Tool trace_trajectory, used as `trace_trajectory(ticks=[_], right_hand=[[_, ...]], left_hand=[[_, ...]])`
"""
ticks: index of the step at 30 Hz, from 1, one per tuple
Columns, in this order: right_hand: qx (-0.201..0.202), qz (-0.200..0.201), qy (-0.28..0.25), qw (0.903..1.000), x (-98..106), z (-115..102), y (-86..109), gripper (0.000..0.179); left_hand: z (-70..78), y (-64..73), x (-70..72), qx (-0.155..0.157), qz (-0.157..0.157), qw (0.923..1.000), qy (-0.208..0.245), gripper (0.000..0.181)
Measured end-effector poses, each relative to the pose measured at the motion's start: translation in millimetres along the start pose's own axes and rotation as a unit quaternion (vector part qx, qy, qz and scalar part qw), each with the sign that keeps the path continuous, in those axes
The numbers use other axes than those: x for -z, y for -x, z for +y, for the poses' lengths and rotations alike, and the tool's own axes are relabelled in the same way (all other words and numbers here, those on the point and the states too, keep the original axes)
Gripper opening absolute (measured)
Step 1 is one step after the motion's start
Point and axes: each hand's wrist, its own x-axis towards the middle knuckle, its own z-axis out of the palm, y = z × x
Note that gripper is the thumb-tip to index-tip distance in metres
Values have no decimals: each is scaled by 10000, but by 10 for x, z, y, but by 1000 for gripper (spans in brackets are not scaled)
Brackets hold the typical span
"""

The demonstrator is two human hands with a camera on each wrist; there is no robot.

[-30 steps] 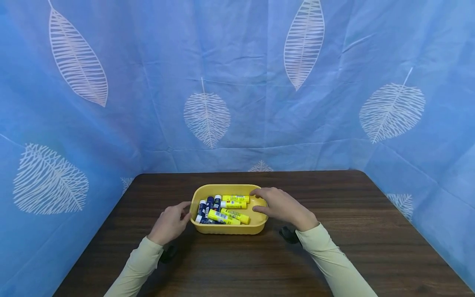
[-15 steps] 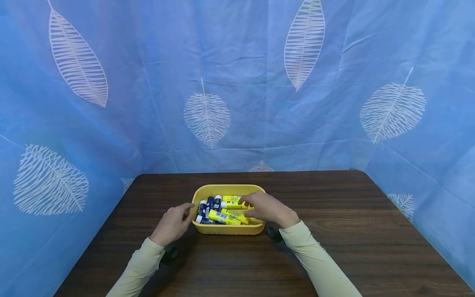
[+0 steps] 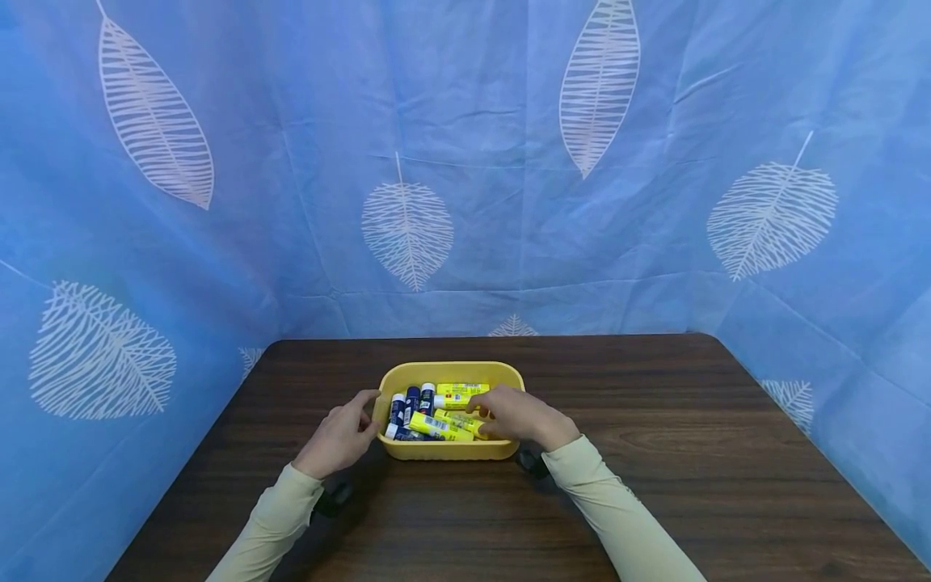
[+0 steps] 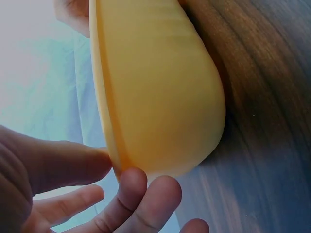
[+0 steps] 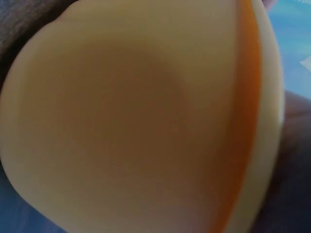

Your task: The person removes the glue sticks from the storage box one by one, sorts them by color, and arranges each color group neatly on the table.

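Note:
A yellow plastic bin (image 3: 451,451) stands on the table with glue sticks lying in it. Dark blue ones with white caps, such as this blue glue stick (image 3: 411,402), are at its left; several yellow ones lie in the middle and right. My left hand (image 3: 338,440) pinches the bin's left rim between thumb and fingers, as the left wrist view shows. Over the right rim reaches my right hand (image 3: 520,416), its thumb and fingertips about the right part of a yellow glue stick (image 3: 454,419). Whether they grip it is hidden. The right wrist view has the bin wall (image 5: 121,121) across it.
The dark wooden table (image 3: 691,469) extends around the bin on all sides. Behind it hangs a blue cloth (image 3: 480,226) printed with white leaves. A dark wrist device (image 3: 334,497) is worn below the left hand, another (image 3: 532,465) below the right.
My right hand has moved left and down, from above the bin's right end to the yellow glue sticks. The left hand stays at the left rim, and the bin has hardly moved.

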Motion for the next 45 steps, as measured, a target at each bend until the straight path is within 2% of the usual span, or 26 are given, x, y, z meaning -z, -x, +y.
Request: trace_trajectory(ticks=[8, 22, 34, 45], right_hand=[[12, -71, -95, 9999, -31, 13, -11, 32], [-58, -178, 61, 9998, -49, 3, 4, 36], [204, -33, -101, 9997, -28, 4, 17, 33], [317, 264, -153, 9990, 118, 36, 86, 34]], left_hand=[[-20, -19, -17, 32, -15, 10000, 15, 55], [-17, -20, -16, 101, -199, 9992, 324, 52], [-9, -8, -10, 86, -263, 9989, 371, 52], [-23, -18, -6, 29, -183, 9995, 258, 50]])
